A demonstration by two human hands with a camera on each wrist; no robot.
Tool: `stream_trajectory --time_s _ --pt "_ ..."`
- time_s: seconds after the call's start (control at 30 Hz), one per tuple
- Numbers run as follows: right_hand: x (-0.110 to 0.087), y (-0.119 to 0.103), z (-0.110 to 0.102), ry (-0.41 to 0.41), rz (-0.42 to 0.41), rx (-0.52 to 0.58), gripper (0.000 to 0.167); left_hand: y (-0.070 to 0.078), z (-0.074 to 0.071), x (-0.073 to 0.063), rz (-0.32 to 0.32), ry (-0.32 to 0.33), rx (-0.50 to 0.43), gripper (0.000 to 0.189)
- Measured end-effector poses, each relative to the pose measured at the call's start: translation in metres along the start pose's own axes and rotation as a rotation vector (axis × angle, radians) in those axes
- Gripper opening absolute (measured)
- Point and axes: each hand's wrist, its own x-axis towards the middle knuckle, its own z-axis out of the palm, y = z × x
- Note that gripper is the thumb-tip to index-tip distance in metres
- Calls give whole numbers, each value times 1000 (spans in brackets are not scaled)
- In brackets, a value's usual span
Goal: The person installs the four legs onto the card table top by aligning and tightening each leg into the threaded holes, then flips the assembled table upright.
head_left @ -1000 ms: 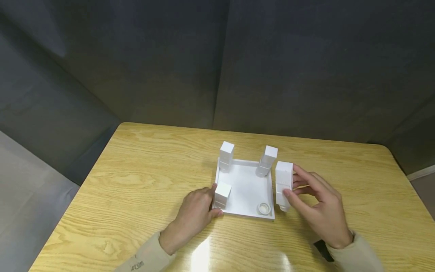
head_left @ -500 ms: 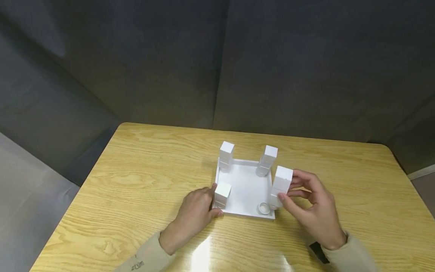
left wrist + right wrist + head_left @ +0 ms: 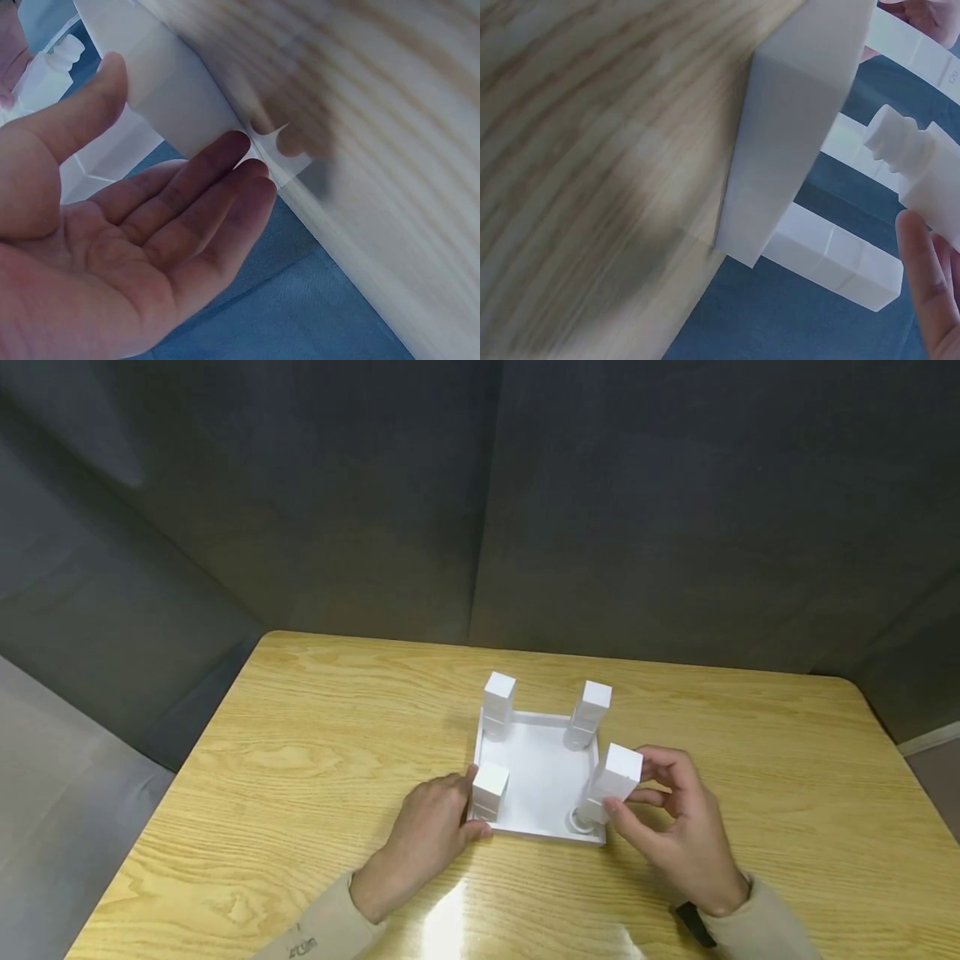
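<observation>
A small white square tabletop (image 3: 543, 777) lies underside up, its low rim upward. At its near left corner, my left hand (image 3: 420, 835) holds it, thumb at the front edge and fingers along the left side. My right hand (image 3: 686, 835) pinches a white table leg (image 3: 615, 781) between thumb and fingers. This leg leans to the right, its lower end overlapping the round socket (image 3: 579, 823) at the near right corner. In the right wrist view its threaded end (image 3: 904, 142) shows bare. Three matching legs, one a near left leg (image 3: 491, 789), stand at the other corners.
The far left leg (image 3: 498, 702) and far right leg (image 3: 590, 710) rise well above the rim. Everything rests on a wood-grain table (image 3: 322, 718). Dark grey fabric (image 3: 480, 502) hangs behind the table's far edge.
My right hand has moved the leg left and toward me, from beside the tabletop to over its near right socket. The left hand and tabletop have stayed in place.
</observation>
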Motion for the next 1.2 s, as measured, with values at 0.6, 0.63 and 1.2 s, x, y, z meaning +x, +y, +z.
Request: stream_trajectory --time_s 0.6,0.63,1.2 --pt "-5 4 4 -32 60 -100 64 0 1 0 -2 5 4 79" --pt "-5 5 4 -33 62 -103 64 0 1 0 -3 3 5 79" --pt "-8 4 5 -101 96 -181 61 1 0 0 -16 -13 42 80"
